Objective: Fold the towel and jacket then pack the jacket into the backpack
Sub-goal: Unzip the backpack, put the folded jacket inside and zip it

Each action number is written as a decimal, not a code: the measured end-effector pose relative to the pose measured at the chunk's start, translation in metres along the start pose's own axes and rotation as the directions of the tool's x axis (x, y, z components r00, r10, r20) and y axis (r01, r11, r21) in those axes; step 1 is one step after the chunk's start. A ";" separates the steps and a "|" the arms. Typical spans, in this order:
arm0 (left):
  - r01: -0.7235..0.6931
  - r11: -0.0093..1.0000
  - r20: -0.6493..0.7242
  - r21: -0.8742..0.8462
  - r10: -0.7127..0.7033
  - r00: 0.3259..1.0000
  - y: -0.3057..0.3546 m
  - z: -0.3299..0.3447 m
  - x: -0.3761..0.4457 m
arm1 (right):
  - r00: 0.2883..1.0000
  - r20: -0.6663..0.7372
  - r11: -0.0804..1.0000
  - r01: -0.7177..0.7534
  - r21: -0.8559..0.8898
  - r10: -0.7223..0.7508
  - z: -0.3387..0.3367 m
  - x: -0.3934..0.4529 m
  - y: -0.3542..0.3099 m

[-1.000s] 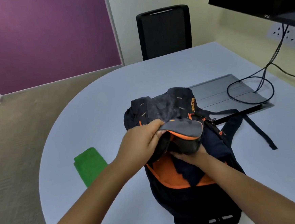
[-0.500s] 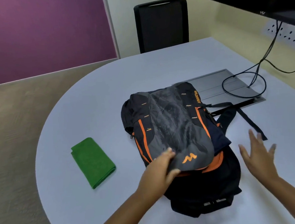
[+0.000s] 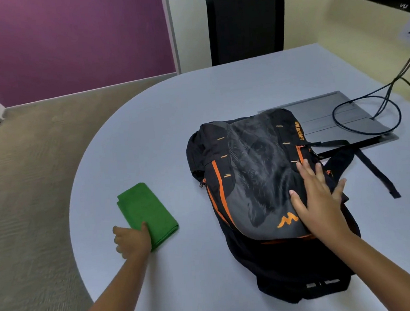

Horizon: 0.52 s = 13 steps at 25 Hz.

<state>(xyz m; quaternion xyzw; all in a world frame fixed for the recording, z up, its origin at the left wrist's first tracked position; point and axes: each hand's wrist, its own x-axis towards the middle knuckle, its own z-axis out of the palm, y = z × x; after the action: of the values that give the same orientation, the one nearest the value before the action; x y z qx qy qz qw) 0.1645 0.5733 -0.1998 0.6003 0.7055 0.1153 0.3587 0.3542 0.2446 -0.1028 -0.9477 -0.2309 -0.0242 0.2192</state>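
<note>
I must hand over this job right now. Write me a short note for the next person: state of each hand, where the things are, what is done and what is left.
Left hand: grips the near corner of the folded green cloth towel, which lies on the pale round table.
Right hand: open, fingers spread, pressing flat on the black, grey and orange fabric backpack.
Backpack: lies in the middle of the table, grey top flap down over its opening.
Done: towel is folded. No jacket is in sight; probably packed inside, but this cannot be seen.
Left: confirm the jacket is inside; whether the backpack is fastened does not show.
</note>
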 end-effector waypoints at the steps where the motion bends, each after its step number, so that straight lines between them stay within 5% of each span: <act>1: 0.036 0.999 0.007 -0.008 -0.035 0.999 0.003 0.000 0.008 | 1.000 -0.008 1.000 -0.005 -0.012 0.005 -0.001 0.001 -0.003; 7: 0.200 0.980 0.225 -0.010 -0.193 0.955 -0.004 0.017 0.055 | 0.999 -0.019 0.997 -0.044 0.062 0.045 -0.014 0.007 -0.008; 9: 0.136 0.990 0.284 -0.022 -0.124 0.951 -0.001 0.018 0.053 | 0.998 -0.028 0.996 -0.050 0.078 0.052 -0.016 0.006 -0.012; 13: 0.010 0.916 0.450 -0.400 0.188 0.873 0.029 -0.004 0.002 | 0.997 -0.034 0.996 0.069 0.061 -0.067 -0.021 0.001 -0.023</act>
<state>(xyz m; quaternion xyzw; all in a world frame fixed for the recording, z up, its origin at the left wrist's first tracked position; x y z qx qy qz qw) 0.1839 0.5830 -0.1807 0.5587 0.5281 0.1178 0.6286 0.3456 0.2542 -0.0749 -0.9314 -0.2603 -0.0397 0.2511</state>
